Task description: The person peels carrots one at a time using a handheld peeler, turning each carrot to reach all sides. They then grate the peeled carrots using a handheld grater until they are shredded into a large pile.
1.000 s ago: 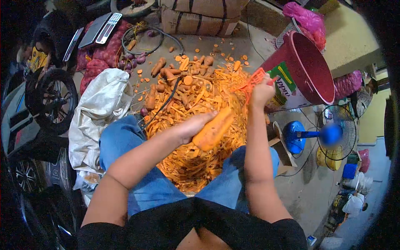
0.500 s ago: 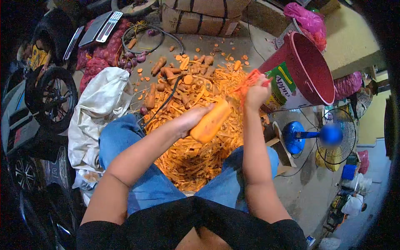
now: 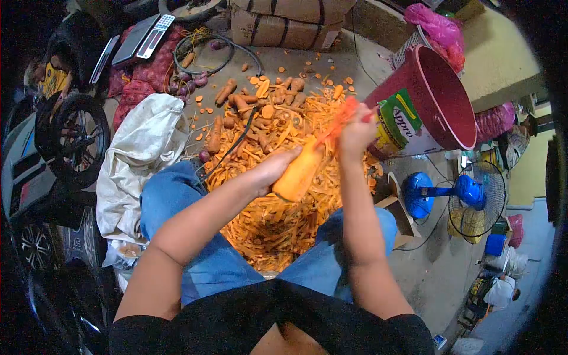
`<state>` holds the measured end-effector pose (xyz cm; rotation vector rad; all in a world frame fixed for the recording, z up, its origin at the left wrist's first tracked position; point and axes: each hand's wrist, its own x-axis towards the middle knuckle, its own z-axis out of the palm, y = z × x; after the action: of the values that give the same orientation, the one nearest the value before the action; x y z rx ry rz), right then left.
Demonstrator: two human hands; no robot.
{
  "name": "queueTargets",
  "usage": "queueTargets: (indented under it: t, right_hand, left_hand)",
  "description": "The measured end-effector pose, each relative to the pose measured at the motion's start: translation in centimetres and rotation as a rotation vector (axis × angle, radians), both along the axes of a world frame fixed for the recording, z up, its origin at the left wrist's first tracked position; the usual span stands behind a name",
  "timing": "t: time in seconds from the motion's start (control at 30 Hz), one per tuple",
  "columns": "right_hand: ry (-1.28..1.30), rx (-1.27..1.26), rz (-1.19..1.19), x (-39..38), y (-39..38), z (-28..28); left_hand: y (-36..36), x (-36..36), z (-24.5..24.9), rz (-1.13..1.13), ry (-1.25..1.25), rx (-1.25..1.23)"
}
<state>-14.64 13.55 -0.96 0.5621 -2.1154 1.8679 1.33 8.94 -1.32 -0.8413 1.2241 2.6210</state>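
Observation:
My left hand (image 3: 274, 169) is wrapped round a thick peeled carrot (image 3: 300, 175), which slants up and to the right over my lap. In my right hand (image 3: 356, 135) is a red peeler (image 3: 342, 120), smeared by motion, close to the carrot's upper end. Beneath both hands spreads a large heap of carrot peelings (image 3: 266, 222), reaching down between my knees. Several unpeeled carrots (image 3: 251, 118) lie on the far side of the heap.
A red bucket (image 3: 408, 106) stands at the right, near my right hand. Below it are a blue fan (image 3: 470, 192) and a cardboard box (image 3: 402, 222). A white sack (image 3: 139, 160), red onion bags (image 3: 157, 77) and a motorbike wheel (image 3: 80, 133) are on the left.
My right hand has moved left and slightly down, bringing the peeler nearer the carrot's upper end. The carrot has turned a little more upright in my left hand.

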Motion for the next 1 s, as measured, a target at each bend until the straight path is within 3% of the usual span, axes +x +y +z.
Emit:
queueTargets:
  t: [0.07,0.17,0.23,0.33,0.4,0.43,0.5,0.6,0.67,0.73,0.83,0.9,0.93,1.0]
  right_hand:
    - [-0.087,-0.063,-0.068,-3.0,0.9,-0.5]
    - [-0.25,0.097,-0.215,-2.2,1.7,1.4]
    - [-0.082,-0.133,0.167,1.5,1.2,2.4]
    - [0.115,0.042,0.226,6.4,1.0,1.7]
    - [0.085,0.254,0.268,7.5,1.1,1.8]
    - [-0.126,0.201,0.299,6.4,0.9,1.1]
    - [0.04,0.002,0.101,3.7,-0.1,0.6]
    - [-0.031,0.05,-0.062,-2.8,1.0,-0.6]
    - [-0.411,-0.163,-0.079,-3.3,1.7,0.4]
    - [-0.333,-0.121,0.022,-2.4,1.9,0.1]
    - [-0.035,-0.059,0.232,4.2,1.2,2.5]
    - [-0.042,0.219,0.271,8.0,1.6,1.8]
    - [-0.046,0.219,0.272,7.7,1.3,1.5]
    - [-0.19,0.111,0.278,5.7,0.3,0.5]
  left_hand:
    - [0.8,0.0,0.3,0.054,0.072,0.055]
    - [-0.1,0.0,-0.2,0.062,0.053,0.193]
    - [-0.9,-0.3,-0.9,0.106,0.026,0.298]
    - [-0.9,-0.9,-0.8,0.203,0.067,0.333]
    - [-0.8,-0.7,-1.3,0.203,0.078,0.257]
    - [-0.7,-0.6,-1.3,0.16,0.061,0.199]
    - [-0.9,-0.3,-0.1,0.01,0.032,0.068]
    - [0.3,0.1,0.8,-0.003,0.06,0.12]
    - [0.0,0.1,0.5,-0.06,0.078,0.106]
    - [-0.5,0.1,0.7,0.014,0.022,0.282]
    - [-1.3,-0.9,-2.4,0.092,0.036,0.289]
    - [-0.8,-0.7,-0.6,0.245,0.03,0.225]
    - [-0.6,-0.5,-0.8,0.246,0.026,0.225]
    - [-0.1,-0.2,-1.5,0.042,0.077,0.078]
